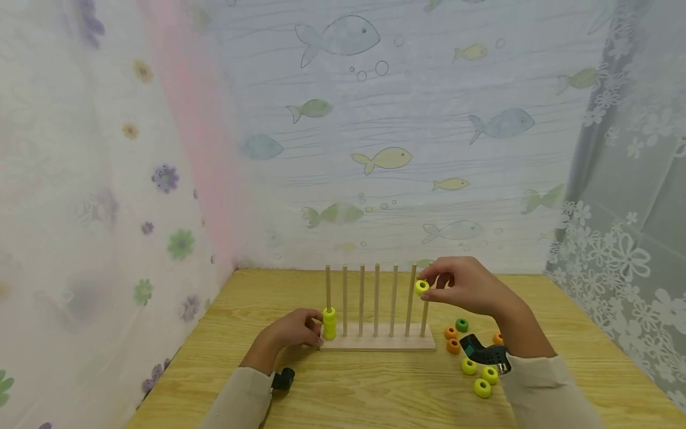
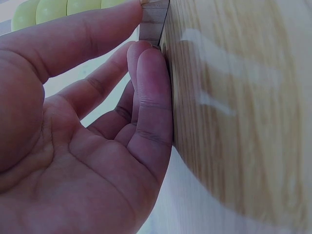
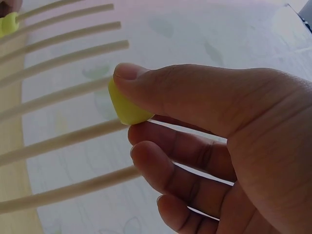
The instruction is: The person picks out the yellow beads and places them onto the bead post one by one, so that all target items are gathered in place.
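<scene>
A wooden peg rack (image 1: 377, 342) with several upright pegs stands on the table. Yellow beads (image 1: 329, 323) are stacked on its leftmost peg. My left hand (image 1: 292, 329) holds the left end of the rack's base, thumb and fingertips on either side of the wood (image 2: 154, 22) in the left wrist view. Up near the tops of the rightmost pegs, my right hand (image 1: 465, 287) pinches a yellow bead (image 1: 422, 288) between thumb and index finger. The right wrist view shows the same bead (image 3: 126, 106) from the side, overlapping a peg; its other fingers are curled loosely.
Right of the rack lie loose yellow beads (image 1: 482, 388), orange beads (image 1: 453, 346) and a green bead (image 1: 462, 325). A black wrist device (image 1: 485, 353) on the right arm overlaps that area. Patterned curtains (image 1: 386, 179) hang behind and beside the table.
</scene>
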`<action>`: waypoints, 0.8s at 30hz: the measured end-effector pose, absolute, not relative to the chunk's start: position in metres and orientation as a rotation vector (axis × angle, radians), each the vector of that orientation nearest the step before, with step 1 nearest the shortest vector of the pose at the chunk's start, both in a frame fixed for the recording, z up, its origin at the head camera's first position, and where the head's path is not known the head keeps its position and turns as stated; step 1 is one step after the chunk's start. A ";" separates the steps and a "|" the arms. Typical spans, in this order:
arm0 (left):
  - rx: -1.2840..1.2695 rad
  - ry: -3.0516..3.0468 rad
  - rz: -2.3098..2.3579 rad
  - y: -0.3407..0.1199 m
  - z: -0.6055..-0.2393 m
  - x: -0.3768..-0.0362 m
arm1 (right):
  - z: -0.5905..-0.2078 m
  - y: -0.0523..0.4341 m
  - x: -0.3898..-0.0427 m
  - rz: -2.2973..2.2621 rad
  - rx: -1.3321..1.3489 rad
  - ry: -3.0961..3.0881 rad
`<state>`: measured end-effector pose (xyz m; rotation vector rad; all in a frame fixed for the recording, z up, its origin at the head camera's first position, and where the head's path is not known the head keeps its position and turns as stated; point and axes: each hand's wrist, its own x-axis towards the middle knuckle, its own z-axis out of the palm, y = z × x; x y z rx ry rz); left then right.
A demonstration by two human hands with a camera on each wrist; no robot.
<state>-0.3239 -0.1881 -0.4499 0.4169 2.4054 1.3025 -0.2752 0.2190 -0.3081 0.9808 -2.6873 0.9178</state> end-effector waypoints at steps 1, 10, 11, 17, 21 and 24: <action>0.416 2.404 1.304 -0.188 -0.450 -0.324 | -0.307 0.217 -0.275 0.920 0.983 -2.686; 0.417 2.399 1.315 -0.189 -0.451 -0.325 | -0.300 0.203 -0.278 0.910 0.997 -2.663; 0.424 2.399 1.314 -0.189 -0.451 -0.326 | -0.299 0.201 -0.278 0.909 1.000 -2.659; 0.435 2.394 1.317 -0.190 -0.450 -0.326 | -0.295 0.190 -0.280 0.915 1.012 -2.627; 0.427 2.394 1.317 -0.189 -0.450 -0.324 | -0.292 0.182 -0.280 0.932 1.013 -2.622; 0.423 2.394 1.317 -0.189 -0.449 -0.323 | -0.290 0.177 -0.281 0.930 1.010 -2.622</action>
